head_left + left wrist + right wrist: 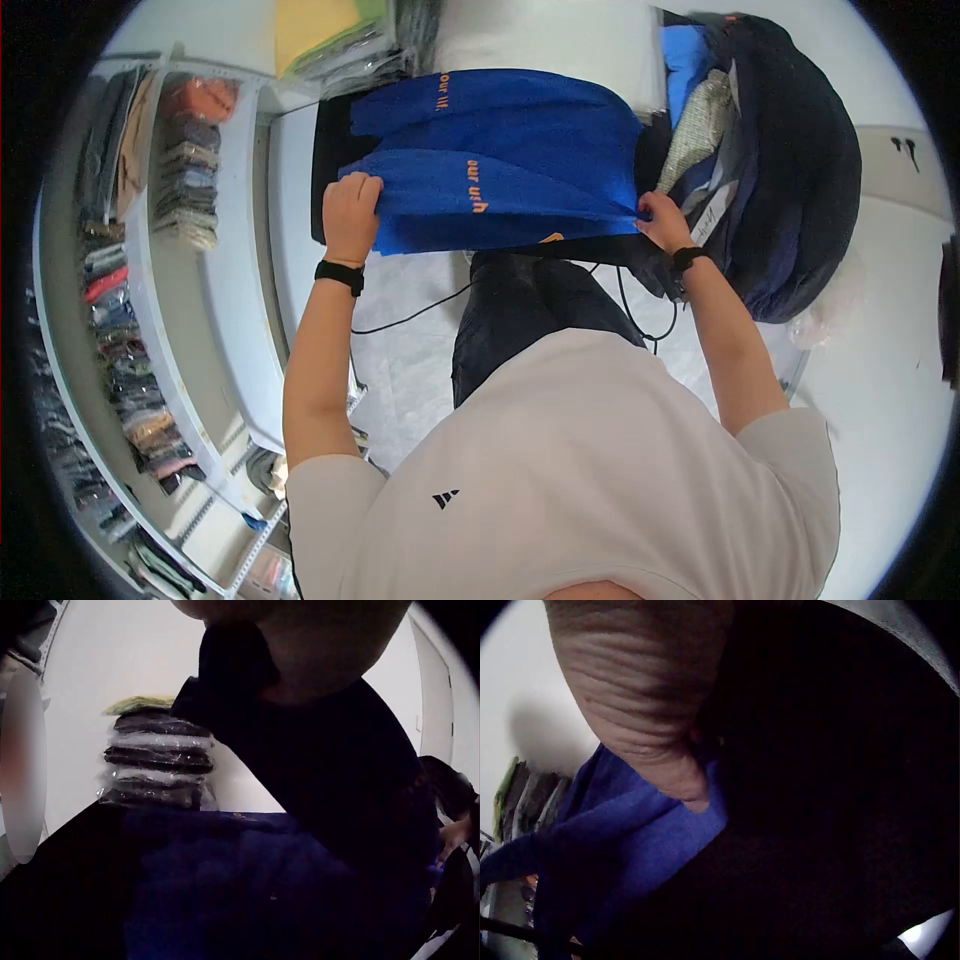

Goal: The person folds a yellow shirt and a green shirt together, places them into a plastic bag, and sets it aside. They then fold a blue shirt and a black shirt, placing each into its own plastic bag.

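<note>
A blue cloth (560, 130) with orange lettering lies spread over a black surface (332, 130), its near layer lifted and creased toward the right. At its left edge my left hand (352, 215) grips the fabric with curled fingers. My right hand (667, 222) pinches the cloth's right corner. In the right wrist view, the thumb of my right hand (652, 712) presses on the blue cloth (645, 832). The left wrist view shows the cloth (225, 877) raised in a dark fold, with part of my left hand (315, 645) above it.
Bagged garments (157, 761) are stacked beyond the cloth. A large dark bundle of clothes (800, 170) stands at the right, near a patterned grey fabric (700, 125). Shelves with folded packed clothes (187, 180) line the left. A black cable (415, 318) hangs below the black surface.
</note>
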`<state>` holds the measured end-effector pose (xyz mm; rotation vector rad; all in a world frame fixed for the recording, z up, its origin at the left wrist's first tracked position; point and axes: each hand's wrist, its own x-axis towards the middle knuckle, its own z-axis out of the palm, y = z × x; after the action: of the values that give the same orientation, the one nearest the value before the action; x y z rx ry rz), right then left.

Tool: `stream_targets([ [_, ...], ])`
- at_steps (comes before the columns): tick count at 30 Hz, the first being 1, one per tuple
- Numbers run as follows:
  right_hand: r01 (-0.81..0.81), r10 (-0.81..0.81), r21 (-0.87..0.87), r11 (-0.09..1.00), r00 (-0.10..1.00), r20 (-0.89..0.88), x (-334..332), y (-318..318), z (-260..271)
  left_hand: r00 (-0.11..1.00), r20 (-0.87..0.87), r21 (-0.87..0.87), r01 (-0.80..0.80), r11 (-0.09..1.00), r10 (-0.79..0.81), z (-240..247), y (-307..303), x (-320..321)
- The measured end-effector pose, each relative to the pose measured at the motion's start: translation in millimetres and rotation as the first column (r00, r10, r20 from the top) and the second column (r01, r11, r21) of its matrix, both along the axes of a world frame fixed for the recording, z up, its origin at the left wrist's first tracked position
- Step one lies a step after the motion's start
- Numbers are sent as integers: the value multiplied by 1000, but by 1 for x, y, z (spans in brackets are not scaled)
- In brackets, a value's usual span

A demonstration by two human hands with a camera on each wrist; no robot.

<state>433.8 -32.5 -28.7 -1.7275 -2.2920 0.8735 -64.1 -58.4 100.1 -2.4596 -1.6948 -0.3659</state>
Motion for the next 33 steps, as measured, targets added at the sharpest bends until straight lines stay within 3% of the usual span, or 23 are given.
stream_targets([
  [3,-1,1,-8,1000,1000,13,-3,0,8,999,-19,66,43,997,-41,-6,-12,-6],
  [5,-20,21,20,1000,1000,-18,-2,1,4,991,-134,-177,-38,984,14,-40,-34,-14],
  [7,16,-15,-16,1000,1000,8,-5,0,8,992,-120,-241,-64,969,36,-82,-58,-22],
  [9,13,-12,-35,999,1000,24,-8,3,12,994,-101,-306,-80,949,51,-92,-66,-26],
  [11,40,-36,-60,997,998,59,-10,2,16,982,42,-395,-153,906,184,-88,-69,-20],
  [13,38,-34,-70,997,998,61,-10,0,15,971,62,-453,-178,874,230,-85,-63,-28],
  [15,38,-34,-68,997,998,60,-10,9,12,886,338,-531,-97,841,316,-83,-49,-46],
  [18,-121,173,-364,923,978,114,-2,29,13,829,390,-514,-164,842,400,-51,-15,-61],
  [19,-116,169,-355,928,978,120,-9,41,22,800,417,-501,-195,843,433,-45,-2,-69],
  [21,-56,211,-436,898,925,316,-34,69,48,812,405,-513,-179,839,421,-44,25,-85],
  [22,-70,147,-311,948,962,230,-48,79,55,816,427,-481,-160,862,390,-47,39,-90],
  [23,-59,136,-304,951,961,239,-67,88,64,820,448,-449,-139,883,357,-51,52,-95],
  [25,8,-20,-143,990,996,-83,-113,102,81,857,398,-469,-117,876,328,-69,82,-105],
  [29,-17,-12,-190,982,988,-152,-180,109,81,885,337,-316,-214,924,320,-127,134,-112],
  [31,-99,59,-237,966,984,-171,-212,101,91,798,393,-381,-310,871,456,-141,150,-105],
  [32,-96,57,-234,967,985,-166,-223,100,89,769,321,-512,-351,784,553,-132,152,-96],
  [33,-135,76,-285,949,975,-208,-232,100,86,767,325,-514,-348,784,553,-131,154,-92],
])
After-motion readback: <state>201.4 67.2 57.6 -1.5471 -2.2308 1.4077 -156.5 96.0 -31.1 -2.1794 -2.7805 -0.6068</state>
